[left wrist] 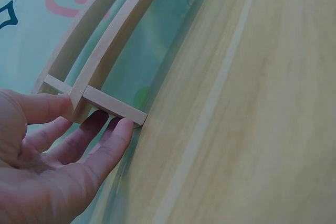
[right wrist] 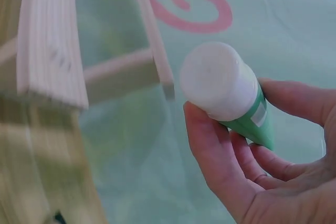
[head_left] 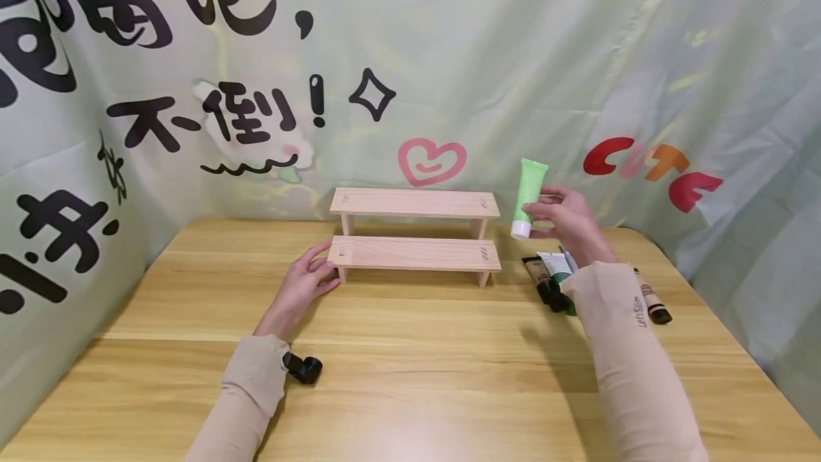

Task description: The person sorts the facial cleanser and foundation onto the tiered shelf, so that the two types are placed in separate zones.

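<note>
Upright in the air, a light green squeeze tube (head_left: pixel 531 187) with a white cap at the bottom is pinched between the thumb and fingers of my right hand (head_left: pixel 569 223). The right wrist view shows the white cap (right wrist: pixel 212 80) facing that camera. To its left stands a two-step wooden display rack (head_left: pixel 413 254) on the table. My left hand (head_left: pixel 301 284) holds the left end of the rack's lower step. In the left wrist view, the thumb lies at the plank's corner and the fingertips (left wrist: pixel 125 127) are against the end leg.
Several other tubes (head_left: pixel 556 269) with dark and green parts lie on the table below my right hand, partly hidden by the sleeve. A beige tube with a black cap (head_left: pixel 659 314) lies right of that forearm. Printed curtain (head_left: pixel 500 55) hangs behind the wooden table (head_left: pixel 410 376).
</note>
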`<state>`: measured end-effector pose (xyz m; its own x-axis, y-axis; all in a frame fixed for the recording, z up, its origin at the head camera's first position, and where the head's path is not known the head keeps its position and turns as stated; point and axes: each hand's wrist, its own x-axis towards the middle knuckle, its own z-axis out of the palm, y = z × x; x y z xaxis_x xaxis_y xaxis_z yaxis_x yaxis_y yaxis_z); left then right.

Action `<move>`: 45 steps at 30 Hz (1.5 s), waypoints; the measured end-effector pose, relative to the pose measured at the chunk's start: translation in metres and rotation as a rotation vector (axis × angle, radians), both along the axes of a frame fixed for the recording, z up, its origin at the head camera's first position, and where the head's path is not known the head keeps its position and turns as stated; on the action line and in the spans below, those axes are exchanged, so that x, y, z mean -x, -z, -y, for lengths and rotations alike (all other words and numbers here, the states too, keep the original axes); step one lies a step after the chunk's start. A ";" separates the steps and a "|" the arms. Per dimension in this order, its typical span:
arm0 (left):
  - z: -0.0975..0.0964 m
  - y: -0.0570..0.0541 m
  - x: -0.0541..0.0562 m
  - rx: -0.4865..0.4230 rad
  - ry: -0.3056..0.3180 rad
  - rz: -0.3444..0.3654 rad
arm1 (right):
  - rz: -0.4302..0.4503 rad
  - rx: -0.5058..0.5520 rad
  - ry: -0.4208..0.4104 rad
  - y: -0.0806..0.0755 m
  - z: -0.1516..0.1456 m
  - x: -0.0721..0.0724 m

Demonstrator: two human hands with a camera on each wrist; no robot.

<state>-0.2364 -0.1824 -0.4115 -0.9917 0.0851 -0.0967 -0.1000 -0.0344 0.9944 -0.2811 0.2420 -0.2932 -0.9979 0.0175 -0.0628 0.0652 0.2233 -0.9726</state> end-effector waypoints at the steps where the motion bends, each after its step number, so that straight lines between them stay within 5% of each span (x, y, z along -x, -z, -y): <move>1: 0.000 0.000 0.000 0.002 -0.001 -0.001 | -0.006 0.012 0.004 -0.001 0.005 0.001; 14: -0.001 0.001 0.000 -0.009 -0.001 -0.012 | -0.066 0.173 0.015 -0.016 0.061 0.010; 26: -0.001 0.003 0.000 -0.019 -0.006 -0.009 | -0.138 0.261 0.107 -0.012 0.121 0.024; 37: -0.001 0.002 0.001 -0.018 -0.018 0.003 | -0.350 0.239 0.057 0.002 0.174 0.035; 45: -0.002 0.002 0.000 -0.018 -0.021 -0.003 | -0.550 0.058 0.052 0.010 0.204 0.040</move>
<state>-0.2366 -0.1806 -0.4131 -0.9935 0.0663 -0.0923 -0.0960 -0.0544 0.9939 -0.3213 0.0385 -0.3036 -0.8818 0.0793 0.4650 -0.4464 0.1780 -0.8769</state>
